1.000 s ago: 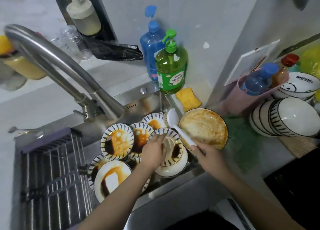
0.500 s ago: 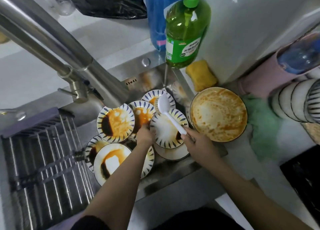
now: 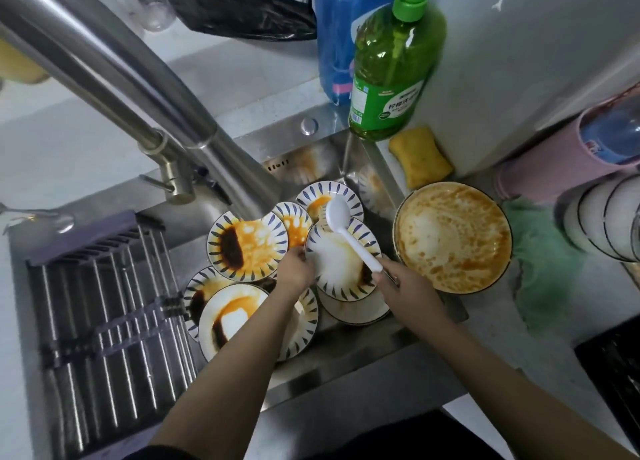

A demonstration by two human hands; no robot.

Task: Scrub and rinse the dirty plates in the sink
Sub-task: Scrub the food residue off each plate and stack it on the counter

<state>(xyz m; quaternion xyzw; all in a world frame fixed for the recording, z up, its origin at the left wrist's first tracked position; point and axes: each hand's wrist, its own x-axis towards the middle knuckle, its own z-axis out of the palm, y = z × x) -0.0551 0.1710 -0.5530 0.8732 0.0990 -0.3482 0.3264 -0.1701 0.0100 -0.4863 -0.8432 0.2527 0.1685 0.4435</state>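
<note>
Several small plates with blue-dashed rims and brown-orange sauce stains lie piled in the steel sink [image 3: 349, 366]. My left hand [image 3: 294, 269] grips the left rim of one tilted small plate [image 3: 337, 262] above the pile. My right hand [image 3: 403, 283] holds the handle of a white plastic spoon [image 3: 343, 226], whose bowl rests at that plate's far rim. A stained plate [image 3: 246, 243] lies to the left, another [image 3: 228, 317] in front. A large orange-smeared bowl [image 3: 452, 236] sits on the counter at the sink's right edge.
The steel faucet [image 3: 145, 89] arches over the sink from the left. A dark drying rack [image 3: 104, 314] covers the sink's left half. Green soap bottle [image 3: 391, 68], blue bottle [image 3: 343, 37] and yellow sponge [image 3: 420, 156] stand behind. A green cloth [image 3: 543, 269] and stacked bowls [image 3: 602, 217] are right.
The view has moved closer and lower over the sink. The held plate has tilted up slightly, and the spoon stays across it in my right hand.
</note>
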